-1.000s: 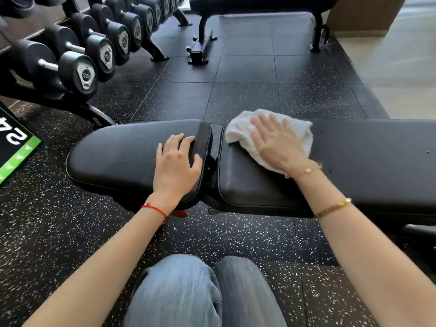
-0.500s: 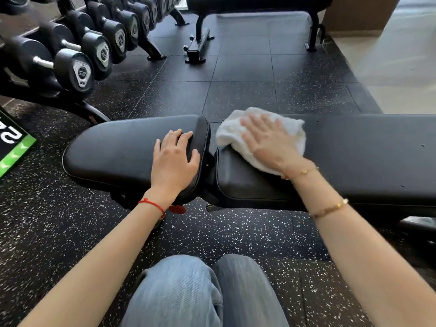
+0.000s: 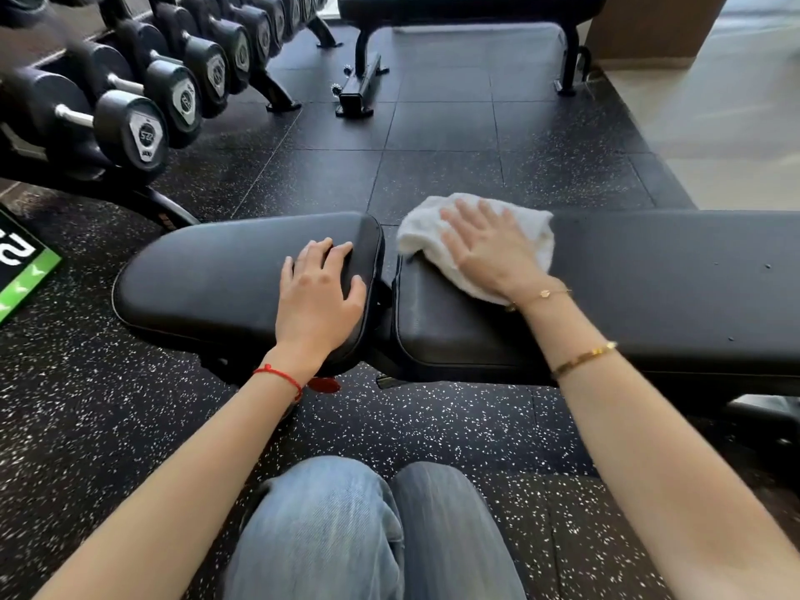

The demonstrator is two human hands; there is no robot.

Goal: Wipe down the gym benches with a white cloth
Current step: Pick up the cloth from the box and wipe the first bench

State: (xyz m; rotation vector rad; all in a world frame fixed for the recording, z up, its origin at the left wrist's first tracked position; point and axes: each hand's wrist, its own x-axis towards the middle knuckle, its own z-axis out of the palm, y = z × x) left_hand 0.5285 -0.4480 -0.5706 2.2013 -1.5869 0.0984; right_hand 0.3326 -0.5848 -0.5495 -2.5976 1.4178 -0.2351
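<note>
- Head view: the right hand [image 3: 491, 249] lies flat, fingers spread wide, pressing the white cloth [image 3: 450, 236] onto the long pad of the bench [image 3: 671, 288], near the gap.
- The left hand [image 3: 318, 296] rests open on the seat pad [image 3: 216, 270], fingers loosely bent, holding nothing.

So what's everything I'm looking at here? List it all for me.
Near bench: one, black, two pads, across the middle.
Cloth: one, white, on the longer right pad near the gap, under the right hand.
Far bench: one, black, top of the view.
Dumbbells: a row, count unclear, black with grey end caps, on a rack at upper left.
Floor mat: one, black and green with white print, left edge.
Floor: black, white-speckled tiles; pale flooring at upper right.
Knees: two, in blue jeans, bottom centre.
Left hand: red string at wrist, rests on the shorter left pad.
Right hand: gold bracelets, presses flat on the cloth.
</note>
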